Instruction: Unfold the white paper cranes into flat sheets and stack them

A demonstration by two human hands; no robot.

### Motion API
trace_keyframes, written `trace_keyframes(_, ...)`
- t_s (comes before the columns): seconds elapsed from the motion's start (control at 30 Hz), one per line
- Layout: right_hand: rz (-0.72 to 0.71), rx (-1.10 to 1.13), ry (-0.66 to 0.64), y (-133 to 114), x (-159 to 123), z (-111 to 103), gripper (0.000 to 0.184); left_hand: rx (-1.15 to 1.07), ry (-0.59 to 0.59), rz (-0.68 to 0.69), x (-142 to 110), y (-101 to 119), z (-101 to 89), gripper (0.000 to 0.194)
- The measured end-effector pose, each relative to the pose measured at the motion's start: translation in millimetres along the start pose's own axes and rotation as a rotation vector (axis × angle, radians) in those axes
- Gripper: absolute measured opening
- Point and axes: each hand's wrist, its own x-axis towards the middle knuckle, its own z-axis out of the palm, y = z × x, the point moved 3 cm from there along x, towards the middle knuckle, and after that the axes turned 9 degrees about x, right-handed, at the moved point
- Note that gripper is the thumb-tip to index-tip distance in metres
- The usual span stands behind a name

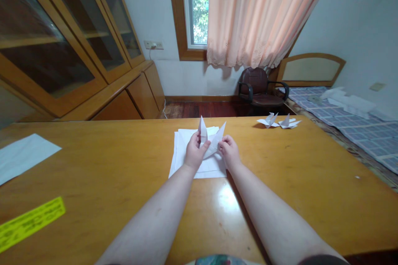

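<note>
Gripping folded paper (215, 142) between thumb and fingers of left hand (194, 152); pinching its right edge with right hand (230, 151). Held over paper stack (183, 133), mid-desk (124, 165). Seen far right: two folded shapes (268, 121).

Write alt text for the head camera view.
Two hands hold a folded white paper with two upward points over white sheets on a wooden table. Two folded paper figures sit near its far edge, at right, with a chair and window beyond.

Our bare left hand (194, 152) hides part of the pointed, folded white paper (215, 142); we cannot read the rectangular yellow strip (32, 223).
</note>
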Motion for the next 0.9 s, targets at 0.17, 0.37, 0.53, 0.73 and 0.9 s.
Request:
trace_keyframes(0.17,0.003,-0.036,-0.008,-1.2,-0.4,1.1,0.018,0.128,-0.017,-0.028,-2.5,3.9,0.1,0.026)
trace_keyframes(0.37,-0.043,-0.164,-0.01,-4.6,-0.2,2.8,0.023,0.134,0.052,-0.092,-4.8,2.1,-2.6,0.027)
trace_keyframes(0.53,-0.098,-0.147,0.074,-4.9,0.0,-4.0,0.019,0.07,0.134,-0.082,-3.8,1.9,-7.1,0.028)
trace_keyframes(0.73,-0.114,-0.097,0.073,-0.3,2.4,-7.3,0.012,0.091,0.146,-0.05,-2.3,4.5,-10.1,0.026)
trace_keyframes(0.9,-0.081,-0.006,0.03,-1.4,0.8,-3.1,0.019,0.084,0.177,-0.042,-0.7,1.4,-12.4,0.027)
